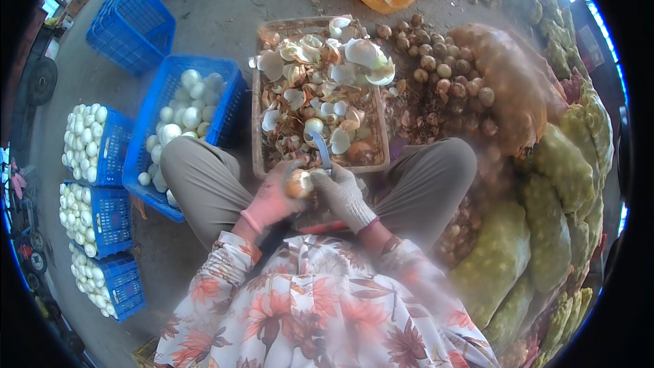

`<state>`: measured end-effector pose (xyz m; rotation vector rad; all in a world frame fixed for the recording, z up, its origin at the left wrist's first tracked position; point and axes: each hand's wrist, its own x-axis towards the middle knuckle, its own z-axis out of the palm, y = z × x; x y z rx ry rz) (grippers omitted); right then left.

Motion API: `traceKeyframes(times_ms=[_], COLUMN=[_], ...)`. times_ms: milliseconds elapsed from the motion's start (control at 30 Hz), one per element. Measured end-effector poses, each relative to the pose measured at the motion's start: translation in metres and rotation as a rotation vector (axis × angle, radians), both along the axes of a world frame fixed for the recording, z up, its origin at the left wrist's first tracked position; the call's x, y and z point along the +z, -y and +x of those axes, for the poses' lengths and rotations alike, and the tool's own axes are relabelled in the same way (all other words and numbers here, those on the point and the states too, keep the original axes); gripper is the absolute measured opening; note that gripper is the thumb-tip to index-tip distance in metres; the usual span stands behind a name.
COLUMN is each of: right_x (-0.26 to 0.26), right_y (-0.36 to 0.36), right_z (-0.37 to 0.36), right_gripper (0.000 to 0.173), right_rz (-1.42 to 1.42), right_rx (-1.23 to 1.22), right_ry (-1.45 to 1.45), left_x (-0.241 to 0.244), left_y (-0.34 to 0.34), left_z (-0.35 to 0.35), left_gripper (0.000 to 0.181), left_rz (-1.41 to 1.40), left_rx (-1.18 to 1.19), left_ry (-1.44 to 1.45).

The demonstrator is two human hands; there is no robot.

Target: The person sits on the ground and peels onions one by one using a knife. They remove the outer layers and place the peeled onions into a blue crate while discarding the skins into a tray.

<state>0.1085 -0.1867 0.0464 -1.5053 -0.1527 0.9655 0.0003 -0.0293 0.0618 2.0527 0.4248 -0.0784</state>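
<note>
My left hand (276, 194), in a pink glove, grips a partly peeled onion (298, 184) from its left side. A white knit glove covers my right hand (343, 197), which holds a knife with a curved blade (322, 148); its thumb lies against the onion. The blade points away from me over a shallow brown crate (383, 128) heaped with onion skins (294, 76). Most of the knife's handle is hidden in the right hand.
Left stands a blue plastic crate (134, 163) of peeled onions (191, 117), with stacked blue crates (135, 15) behind and several full crates (115, 220) farther left. Unpeeled onions (439, 61) spill beside an orange mesh sack (511, 76) at right. Full green sacks (495, 260) line the right side.
</note>
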Motion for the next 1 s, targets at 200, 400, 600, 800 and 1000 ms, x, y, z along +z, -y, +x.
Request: traceKeyframes(times_ms=[200, 400, 600, 800, 1000], right_x=[0.021, 0.038, 0.069, 0.052, 0.024], right_y=[0.000, 0.009, 0.009, -0.001, -0.002], right_z=[0.022, 0.041, -0.011, -0.009, -0.006], right_gripper=[0.020, 0.029, 0.031, 0.026, 0.028], right_rz=[0.023, -0.258, -0.069, -0.219, -0.197], right_rx=[-0.279, -0.198, 0.097, 0.300, 0.275], right_ry=[-0.295, 0.694, 1.011, 1.078, 1.078], left_x=[0.007, 0.002, -0.023, 0.030, 0.018], left_y=[-0.002, -0.025, -0.018, -0.002, -0.004], left_z=[0.001, -0.011, -0.005, -0.008, -0.013], left_gripper=[0.084, 0.055, 0.045, 0.061, 0.063], left_rz=[-0.293, -0.696, -0.970, -1.317, -1.398], left_rx=[0.265, 0.279, 0.450, 0.390, 0.277], left_ry=[-0.010, 0.468, 0.401, 0.260, 0.345])
